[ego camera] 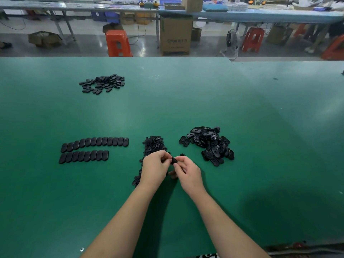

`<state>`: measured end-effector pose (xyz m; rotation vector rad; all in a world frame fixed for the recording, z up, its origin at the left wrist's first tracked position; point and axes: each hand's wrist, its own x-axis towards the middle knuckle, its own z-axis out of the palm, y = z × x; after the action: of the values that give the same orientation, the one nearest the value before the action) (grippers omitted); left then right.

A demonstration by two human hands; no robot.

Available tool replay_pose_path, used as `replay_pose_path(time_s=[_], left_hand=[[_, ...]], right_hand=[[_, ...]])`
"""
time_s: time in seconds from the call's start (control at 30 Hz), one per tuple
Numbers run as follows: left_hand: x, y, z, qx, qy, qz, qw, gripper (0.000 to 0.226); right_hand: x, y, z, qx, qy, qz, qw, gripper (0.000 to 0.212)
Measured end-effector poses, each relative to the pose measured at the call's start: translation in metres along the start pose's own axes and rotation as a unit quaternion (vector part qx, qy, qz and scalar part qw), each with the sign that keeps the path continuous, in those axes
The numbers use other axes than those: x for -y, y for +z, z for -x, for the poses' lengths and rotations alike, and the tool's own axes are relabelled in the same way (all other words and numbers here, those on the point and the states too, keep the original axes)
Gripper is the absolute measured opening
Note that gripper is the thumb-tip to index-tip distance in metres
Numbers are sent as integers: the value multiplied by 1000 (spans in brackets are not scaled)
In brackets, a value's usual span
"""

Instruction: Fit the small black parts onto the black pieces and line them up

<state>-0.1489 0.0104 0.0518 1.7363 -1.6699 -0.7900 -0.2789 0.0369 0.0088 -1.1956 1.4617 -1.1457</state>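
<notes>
Hands: we hold both together just above the green table [186, 101], near the middle of the view, a little toward 6 o'clock.
Left hand [155, 169]: fingers curled in, pinching at a black piece [174, 160] that sits between the two hands.
Right hand [188, 172]: thumb and fingers curled round the same black piece from the 3 o'clock side; we cannot tell whether a small part is already on it.
Small parts [153, 144]: a loose heap at 12 o'clock of our left hand, trailing down past the wrist toward 7 o'clock.
Unfitted pieces [208, 144]: a jumbled pile at 2 o'clock of our hands, well apart from the rows.
Rows [95, 142]: two neat lines of oval pieces at 9 o'clock, side by side and touching, the far row longer than the near one.
Far heap [103, 83]: more black ovals at 11 o'clock, well off.
Beyond the table: orange stools [118, 43] and a cardboard box [176, 35] on the floor.
</notes>
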Motion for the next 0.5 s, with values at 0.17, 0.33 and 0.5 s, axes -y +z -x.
replay_pose_path(time_s=[0.17, 0.33, 0.5], left_hand=[[-1, 1, -3, -2, -17, -10, 1000, 12], [2, -2, -4, -11, -39, -10, 999, 18], [5, -6, -8, 37, -62, 22, 997, 13]], right_hand=[[-1, -1, 0, 2, 6, 3, 1000, 19], [1, -2, 1, 4, -2, -18, 1000, 22], [-1, -2, 1, 10, -4, -31, 999, 24]])
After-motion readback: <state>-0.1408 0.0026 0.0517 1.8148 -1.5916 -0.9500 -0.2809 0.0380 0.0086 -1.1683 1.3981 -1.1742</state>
